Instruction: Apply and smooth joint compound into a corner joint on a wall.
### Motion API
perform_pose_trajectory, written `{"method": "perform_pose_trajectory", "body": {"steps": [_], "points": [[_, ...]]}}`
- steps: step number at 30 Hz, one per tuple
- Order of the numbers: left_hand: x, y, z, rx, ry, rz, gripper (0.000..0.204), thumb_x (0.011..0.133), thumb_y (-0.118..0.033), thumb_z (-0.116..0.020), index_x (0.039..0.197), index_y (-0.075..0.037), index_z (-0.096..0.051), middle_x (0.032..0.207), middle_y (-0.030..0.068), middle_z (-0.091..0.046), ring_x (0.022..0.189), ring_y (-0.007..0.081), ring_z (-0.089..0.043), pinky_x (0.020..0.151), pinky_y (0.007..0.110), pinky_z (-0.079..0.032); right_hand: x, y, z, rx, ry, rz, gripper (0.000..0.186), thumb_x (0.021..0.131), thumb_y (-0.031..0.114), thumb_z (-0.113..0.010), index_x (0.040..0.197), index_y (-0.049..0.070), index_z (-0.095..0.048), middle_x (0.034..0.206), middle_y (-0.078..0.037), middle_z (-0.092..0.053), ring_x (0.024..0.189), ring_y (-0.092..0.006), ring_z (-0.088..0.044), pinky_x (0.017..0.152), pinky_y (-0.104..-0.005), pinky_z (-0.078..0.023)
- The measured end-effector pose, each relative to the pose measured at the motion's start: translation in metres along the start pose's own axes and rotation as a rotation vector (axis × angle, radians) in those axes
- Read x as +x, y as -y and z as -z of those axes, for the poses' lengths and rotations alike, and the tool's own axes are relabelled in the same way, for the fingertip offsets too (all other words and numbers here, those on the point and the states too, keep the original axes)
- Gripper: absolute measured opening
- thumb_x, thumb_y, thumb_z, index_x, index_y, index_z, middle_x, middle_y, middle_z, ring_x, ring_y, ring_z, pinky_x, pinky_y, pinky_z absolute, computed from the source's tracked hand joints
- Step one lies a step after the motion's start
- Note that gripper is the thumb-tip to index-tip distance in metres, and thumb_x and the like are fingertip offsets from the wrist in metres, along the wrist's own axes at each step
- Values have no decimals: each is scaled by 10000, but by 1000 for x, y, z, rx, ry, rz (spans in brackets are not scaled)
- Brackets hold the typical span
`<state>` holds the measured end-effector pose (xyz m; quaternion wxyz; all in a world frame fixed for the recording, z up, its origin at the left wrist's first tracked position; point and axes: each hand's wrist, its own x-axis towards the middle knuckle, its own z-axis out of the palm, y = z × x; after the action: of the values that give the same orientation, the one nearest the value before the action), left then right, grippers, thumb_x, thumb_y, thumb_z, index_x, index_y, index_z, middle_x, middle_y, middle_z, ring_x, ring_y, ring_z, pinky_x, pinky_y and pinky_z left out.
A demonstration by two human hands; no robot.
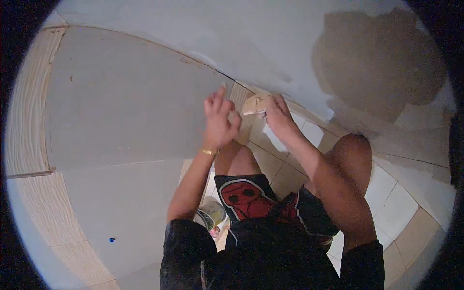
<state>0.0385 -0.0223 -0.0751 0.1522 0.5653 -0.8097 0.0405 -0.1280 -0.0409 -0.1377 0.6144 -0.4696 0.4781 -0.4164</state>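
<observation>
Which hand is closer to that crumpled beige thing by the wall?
Right. The right hand grips the crumpled beige piece by its edge, while the left hand is raised just beside it, not touching it.

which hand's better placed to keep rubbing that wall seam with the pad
Right, probably. The right hand already grips the tan pad against the seam at the wall's foot. The left hand hangs loosely closed beside it, holding nothing visible.
</observation>
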Motion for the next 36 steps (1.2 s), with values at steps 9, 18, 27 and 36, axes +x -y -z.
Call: {"method": "perform_pose_trajectory", "body": {"steps": [9, 18, 27, 36], "points": [[-52, -31, 29, -14, 186, -112, 177, 666, -143, -613, 778, -53, -508, 1420, 172, -293, 1241, 451, -252, 966, 535, -232, -23, 37, 1, 342, 176, -317, 354, 878, 471, -325, 918, 157, -483, 793, 0, -502, 645, -87, -389, 601, -286, -362], [-62, -18, 44, 5, 181, -151, 149, 679, -166, -615, 748, -63, -533, 1403, 158, -331, 1246, 444, -251, 967, 547, -223, -19, 26, 3, 378, 224, -223, 324, 925, 389, -295, 964, 125, -478, 730, 13, -507, 504, -45, -273, 436, -208, -230], [-55, -28, 47, 75, 115, -146, 152, 651, -185, -616, 735, -67, -570, 1395, 94, -354, 1233, 419, -278, 941, 542, -245, -22, 31, -2, 374, 305, -289, 340, 932, 404, -277, 984, 136, -480, 745, 11, -499, 546, -46, -339, 491, -196, -286], [-34, -16, 51, -559, -12, -23, 240, 658, -40, -610, 840, -48, -454, 1201, 137, -536, 1224, 339, -312, 1007, 444, -220, -20, 0, -4, -716, -75, 836, 141, 864, 102, -348, 904, -24, -398, 997, -260, -431, 893, -421, -481, 793, -465, -400]]}}
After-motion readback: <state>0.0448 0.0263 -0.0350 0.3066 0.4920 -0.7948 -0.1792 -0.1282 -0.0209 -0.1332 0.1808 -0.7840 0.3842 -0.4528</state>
